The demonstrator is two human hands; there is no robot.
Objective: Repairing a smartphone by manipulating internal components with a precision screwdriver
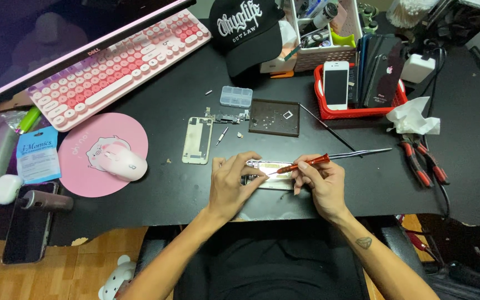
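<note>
While the left hand (pixel 230 180) pins the opened phone frame (pixel 270 175) flat on the black desk (pixel 184 100), its long axis running left-right, the right hand (pixel 322 180) pinches a red screwdriver (pixel 301 165), tip angled leftward into the frame's middle.

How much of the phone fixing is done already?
Done: the phone is opened, its back plate lies apart, and a pulled-out part sits by the tray of tiny screws. In hand: the left hand steadies the phone while the right hand works a red screwdriver into it. Left: the loose pieces are not back on.
</note>
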